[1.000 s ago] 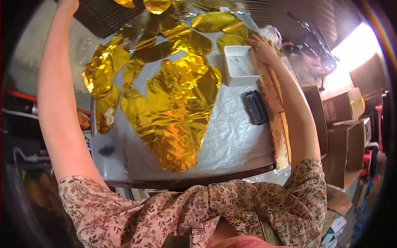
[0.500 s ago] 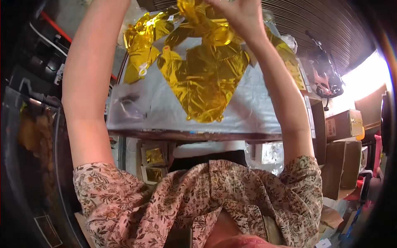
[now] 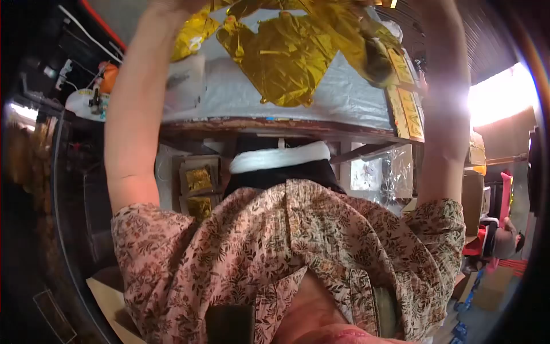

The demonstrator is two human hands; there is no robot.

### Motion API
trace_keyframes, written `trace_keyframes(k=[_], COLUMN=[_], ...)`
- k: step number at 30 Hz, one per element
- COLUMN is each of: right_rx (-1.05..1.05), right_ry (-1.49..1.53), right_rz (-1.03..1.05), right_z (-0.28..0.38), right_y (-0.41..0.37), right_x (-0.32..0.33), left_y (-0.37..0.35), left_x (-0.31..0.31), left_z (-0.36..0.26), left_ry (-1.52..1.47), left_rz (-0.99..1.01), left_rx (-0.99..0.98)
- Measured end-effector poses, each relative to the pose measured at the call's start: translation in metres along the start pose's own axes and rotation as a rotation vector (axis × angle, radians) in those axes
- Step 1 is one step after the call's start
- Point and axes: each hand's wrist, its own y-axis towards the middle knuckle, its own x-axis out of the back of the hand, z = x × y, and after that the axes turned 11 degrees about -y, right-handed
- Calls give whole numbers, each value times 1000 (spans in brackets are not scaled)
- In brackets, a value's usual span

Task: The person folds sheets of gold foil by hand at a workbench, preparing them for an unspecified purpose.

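At the far left of the frame, a small orange object point(image 3: 106, 75) sits among dark clutter beside the desk. The person's left forearm rises just right of it. The left hand point(image 3: 172, 7) is cut by the top edge, right against a crumpled piece of gold foil point(image 3: 281, 57); I cannot tell whether its fingers are spread or pinching.

The gold foil lies across the top centre of the frame, spread over the grey cover point(image 3: 240, 94) on the desk point(image 3: 258, 124). One long fold of it slants down to the right, towards the desk's right end.

Below the desk edge, left of centre, are two foil packets point(image 3: 198, 180), one above the other. Beside them is a white roll point(image 3: 281, 158), and further right a clear plastic bag point(image 3: 382, 172).

A row of yellow cards point(image 3: 404, 103) runs along the right end of the desk. The right forearm stands just past them and leaves the frame at the top, so the right hand is out of sight and its grip cannot be told. A floral shirt point(image 3: 275, 241) fills the lower half.
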Motion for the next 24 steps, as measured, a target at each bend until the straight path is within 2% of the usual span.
trace_keyframes(k=[1,3,6,7,8,11,13,14,15,16,18,19,20,22,23,24], right_rx=[-3,-41,-78,-90,-105,-151,-111,-208,-206,-118,-22,28,65,62,23,100], right_ry=[31,2,31,131,230,253,40,-103,-101,-121,-203,-242,-381,-550,-582,-605], right_rz=[27,43,43,60,76,107,-10,-32,-31,-85,-35,-14,-94,-178,-179,-146], right_z=[9,3,-20,-26,-32,-67,-73,-68,-70,-72,-71,-70,-81,-88,-79,-82], right_y=[-3,0,6,5,4,10,13,16,15,16,6,1,-11,-39,-50,-59], right_x=[-2,8,19,14,9,35,41,45,46,47,66,76,100,116,103,81], left_y=[-12,-41,-90,-96,-95,-83,-64,-49,-38,-24,5,13,21,33,34,38], left_x=[-5,-30,-16,-17,-12,11,40,54,67,68,70,72,77,100,102,105], left_z=[20,31,92,102,108,129,152,154,158,156,151,154,158,180,182,183], left_ry=[163,-23,-128,-143,-149,254,416,439,533,513,467,540,602,201,579,960], left_rz=[11,89,128,38,36,-109,-197,-161,-151,-207,-325,-338,-346,-344,-322,-289], left_rx=[1,205,292,400,398,477,365,383,397,451,555,202,-154,-307,-481,-654])
